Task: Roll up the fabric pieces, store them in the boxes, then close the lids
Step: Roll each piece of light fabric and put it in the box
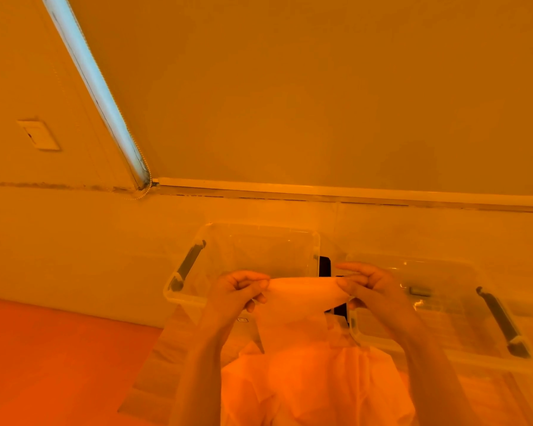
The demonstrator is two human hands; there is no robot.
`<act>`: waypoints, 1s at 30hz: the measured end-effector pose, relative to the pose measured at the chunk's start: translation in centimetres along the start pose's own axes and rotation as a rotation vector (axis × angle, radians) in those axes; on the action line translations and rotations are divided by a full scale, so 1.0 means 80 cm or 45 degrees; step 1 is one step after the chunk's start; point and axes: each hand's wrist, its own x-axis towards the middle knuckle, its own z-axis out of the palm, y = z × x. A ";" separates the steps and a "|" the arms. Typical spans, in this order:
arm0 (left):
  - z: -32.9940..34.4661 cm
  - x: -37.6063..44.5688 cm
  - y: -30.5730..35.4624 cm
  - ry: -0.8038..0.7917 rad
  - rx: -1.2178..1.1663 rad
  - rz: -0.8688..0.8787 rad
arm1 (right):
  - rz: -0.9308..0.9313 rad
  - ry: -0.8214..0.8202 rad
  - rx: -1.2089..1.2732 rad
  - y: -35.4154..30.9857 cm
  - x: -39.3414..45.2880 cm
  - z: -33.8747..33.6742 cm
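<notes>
Your fingers (260, 284) are pinching the top edge of a fabric piece (293, 305), the left hand (239, 287) gripping one corner and the right hand (362, 282) the other, so the cloth is stretching taut between them and hanging down toward more fabric (314, 388) lying below. You are holding it just in front of two clear boxes, the left box (259, 238) sitting open behind your hands and the right box (443, 339) standing beside it, dark handles (188, 265) showing on their outer ends.
</notes>
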 end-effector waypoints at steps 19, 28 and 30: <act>-0.002 0.010 -0.011 0.097 0.093 0.069 | -0.060 0.003 -0.054 0.002 -0.001 0.004; 0.002 0.005 -0.010 0.065 0.012 0.085 | -0.034 0.030 0.200 0.004 -0.001 0.006; 0.001 0.003 -0.011 0.058 -0.118 0.043 | -0.014 0.038 0.295 0.005 -0.001 0.006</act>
